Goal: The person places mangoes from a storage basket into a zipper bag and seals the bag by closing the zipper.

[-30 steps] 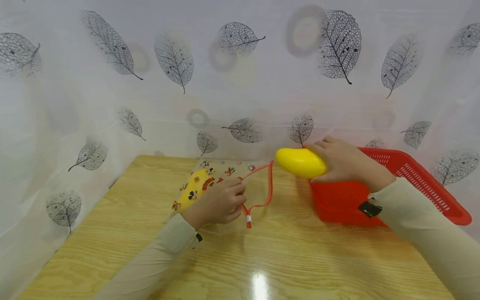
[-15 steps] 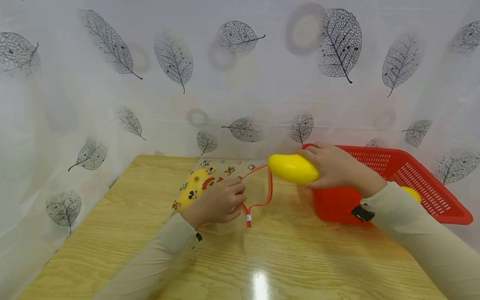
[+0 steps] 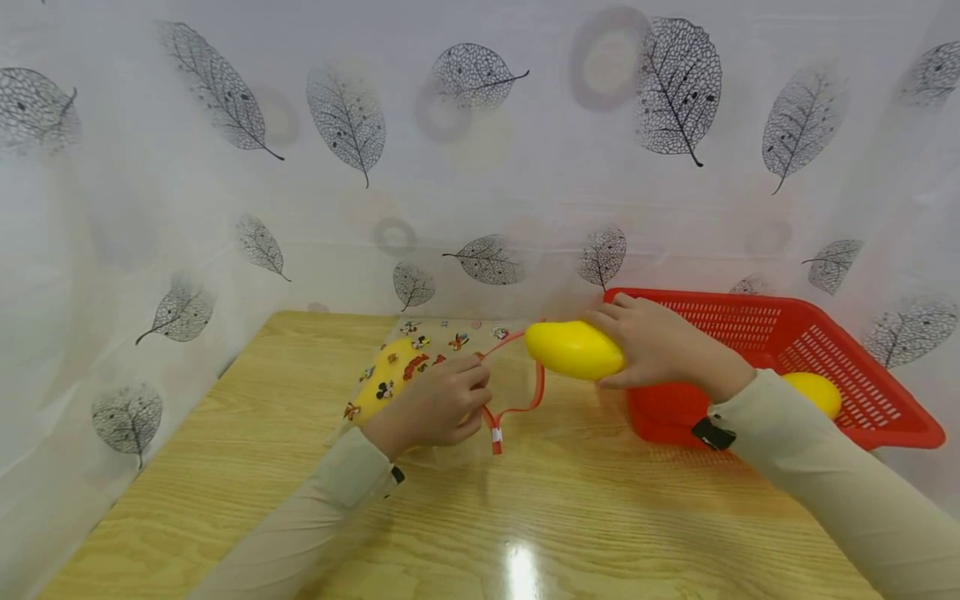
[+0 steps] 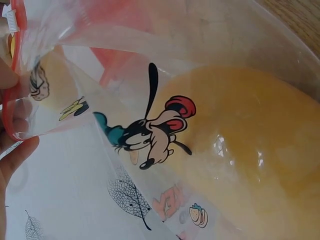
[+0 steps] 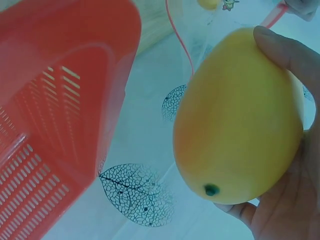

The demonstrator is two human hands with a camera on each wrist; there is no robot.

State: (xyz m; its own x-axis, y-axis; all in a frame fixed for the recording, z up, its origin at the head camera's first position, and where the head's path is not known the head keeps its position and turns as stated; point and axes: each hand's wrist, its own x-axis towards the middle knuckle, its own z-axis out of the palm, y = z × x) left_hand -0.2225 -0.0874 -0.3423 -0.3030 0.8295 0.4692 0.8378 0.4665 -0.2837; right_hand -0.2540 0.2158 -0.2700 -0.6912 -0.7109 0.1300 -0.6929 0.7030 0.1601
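My left hand (image 3: 435, 404) pinches the red zip edge (image 3: 538, 387) of a clear plastic zip bag (image 3: 459, 343) printed with cartoon figures. The bag's mouth gapes toward the right. Inside it lies a yellow mango (image 3: 381, 379), seen large through the plastic in the left wrist view. With thumb and fingers around it, my right hand (image 3: 660, 346) holds a second yellow mango (image 3: 573, 350) in the air at the bag's mouth. A dark green stem mark (image 5: 211, 190) shows on this mango in the right wrist view. The zip's white slider (image 3: 497, 435) hangs at the bag's near corner.
A red slotted plastic basket (image 3: 806, 321) stands on the right under my right forearm. Another yellow mango (image 3: 816, 393) lies in it, partly behind the sleeve. The wooden table (image 3: 285, 392) meets a leaf-printed sheet (image 3: 300, 208) at the back and left.
My right hand has carried its mango left and slightly down, from the basket's rim to the bag's mouth. The mango in the basket has come into view. My left hand has stayed still.
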